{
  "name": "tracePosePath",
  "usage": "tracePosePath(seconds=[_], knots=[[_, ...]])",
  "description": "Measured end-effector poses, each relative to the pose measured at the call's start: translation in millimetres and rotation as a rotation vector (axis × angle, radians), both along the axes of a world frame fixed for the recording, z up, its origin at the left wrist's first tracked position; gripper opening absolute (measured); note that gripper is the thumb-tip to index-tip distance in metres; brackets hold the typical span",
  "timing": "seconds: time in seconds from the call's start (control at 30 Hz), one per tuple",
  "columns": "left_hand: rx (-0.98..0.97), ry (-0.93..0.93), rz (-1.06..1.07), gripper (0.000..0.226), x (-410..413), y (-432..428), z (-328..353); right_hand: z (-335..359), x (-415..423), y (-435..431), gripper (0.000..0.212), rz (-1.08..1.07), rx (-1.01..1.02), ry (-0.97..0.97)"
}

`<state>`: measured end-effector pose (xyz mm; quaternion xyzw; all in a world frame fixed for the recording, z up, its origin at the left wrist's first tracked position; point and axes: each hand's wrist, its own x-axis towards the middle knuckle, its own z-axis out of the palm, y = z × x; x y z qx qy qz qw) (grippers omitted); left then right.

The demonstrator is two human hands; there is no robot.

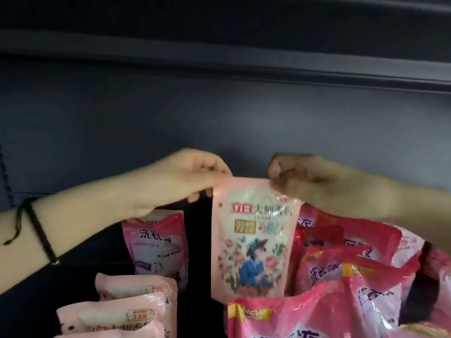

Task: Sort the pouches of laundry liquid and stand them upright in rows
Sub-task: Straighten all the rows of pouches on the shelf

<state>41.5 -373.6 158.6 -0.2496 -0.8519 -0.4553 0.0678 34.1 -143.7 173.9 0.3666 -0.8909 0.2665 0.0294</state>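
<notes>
Here's the pale pink plastic pouch with the flower print and a figure in blue (253, 240), right in the middle, upright, front facing me. My left hand (195, 174) pinches its top left corner and my right hand (300, 178) pinches the top right corner, fingers curled onto the seal on both sides. The pouch hangs between two groups. Its bottom edge dips behind a pouch in front, so I cannot tell whether it touches the surface.

Just to its right, a crowded heap of deeper pink pouches (353, 259) leans every which way. In front of them sits a pink pouch with a yellow "NEW" flash (288, 320).

To the left, across a dark gap, a pink and white pouch with a purple label (158, 247) stands upright under my left wrist. Nearer me on that side, pale pink pouches with price stickers (114, 313) lie overlapping.

A black cord bracelet (36, 230) circles my left forearm. Behind it all runs a dark ribbed back panel (219, 113).
</notes>
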Motion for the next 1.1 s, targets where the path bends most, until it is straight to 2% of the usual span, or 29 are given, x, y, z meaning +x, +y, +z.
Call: tracePosePath(seconds=[0.07, 0.1, 0.2, 0.37, 0.43, 0.53, 0.7, 0.83, 1.0, 1.1], knots=[[0.153, 0.063, 0.022, 0.006, 6.5, -7.5, 4.0, 3.4, 5.2, -2.5, 0.015, 0.019, -0.272, -0.006], [0.202, 0.080, 0.014, 0.016, 9.7, -9.9, 2.8, 5.2, 6.7, -7.3, 0.013, 0.030, -0.341, -0.007], [0.317, 0.132, 0.023, 0.035, 20.2, -12.8, -12.0, 7.6, 7.4, -22.5, 0.011, 0.076, -0.418, 0.057], [0.405, 0.442, 0.065, 0.066, 41.0, -11.9, -35.5, 9.1, 9.8, -40.0, 0.017, 0.079, -0.571, 0.228], [0.409, 0.490, 0.057, 0.060, 52.5, -10.5, -37.3, 10.0, 14.4, -47.3, 0.018, 0.089, -0.633, 0.277], [0.447, 0.451, 0.052, 0.048, 67.5, -11.3, -36.9, 13.5, 24.9, -57.4, 0.019, 0.126, -0.718, 0.260], [0.520, 0.495, 0.076, 0.051, 98.7, -21.1, -37.5, 8.7, 55.5, -68.6, 0.009, 0.199, -0.842, 0.176], [0.562, 0.521, 0.054, 0.052, 126.3, -38.0, -47.4, -19.7, 93.5, -78.6, 0.053, 0.341, -0.803, 0.105], [0.608, 0.468, 0.013, 0.051, 153.7, -62.9, -70.5, -76.1, 133.9, -102.6, 0.049, 0.348, -0.784, 0.107], [0.595, 0.422, 0.006, 0.050, 163.6, -77.7, -91.8, -114.4, 150.0, -117.4, 0.064, 0.365, -0.756, 0.023]])
